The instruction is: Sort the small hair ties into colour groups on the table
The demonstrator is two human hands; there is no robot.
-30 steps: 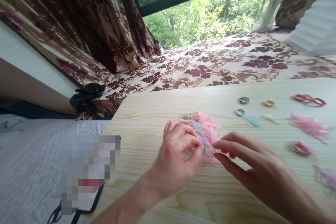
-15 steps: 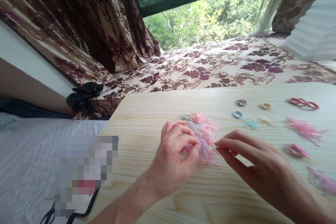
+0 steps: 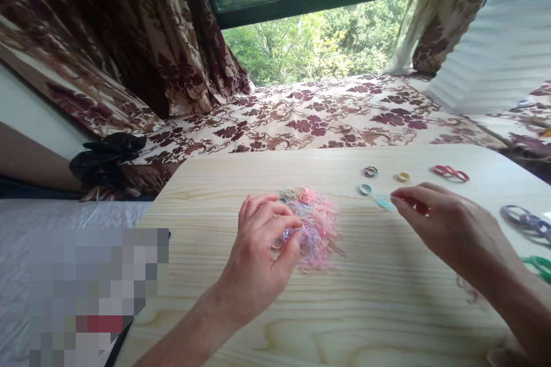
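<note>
Bag: a crumpled black bag (image 3: 105, 156) lies off the desk's far left corner, on the floral cloth (image 3: 310, 117) under the curtain (image 3: 129, 40).
Desk: a pale wooden desk (image 3: 387, 309) with rounded far corners fills the lower frame, the cloth and a window (image 3: 301, 23) beyond its far edge.
Left hand: the left hand (image 3: 258, 258) rests on the left side of the pile, fingers curled, thumb and forefinger pinched narrow on a few bands at the pile's edge.
Pile: a tangle of small pastel bands (image 3: 312, 223), mostly pink, with blue and yellow loops, sits near the middle of the desk, touching the left hand.
Sorted bands: toward the far edge lie a multicoloured ring (image 3: 371, 171), a blue ring (image 3: 365, 189) and a yellow ring (image 3: 403, 176), each apart from the others; red bands (image 3: 451, 172) lie further right.
Right hand: the right hand (image 3: 447, 226) hovers right of the pile, well apart from it, thumb and forefinger closed on a light blue band (image 3: 383, 202) just beside the blue ring.
Right edge: purple bands (image 3: 527, 221) and green bands (image 3: 540, 265) lie at the desk's right edge, beyond the right wrist.
</note>
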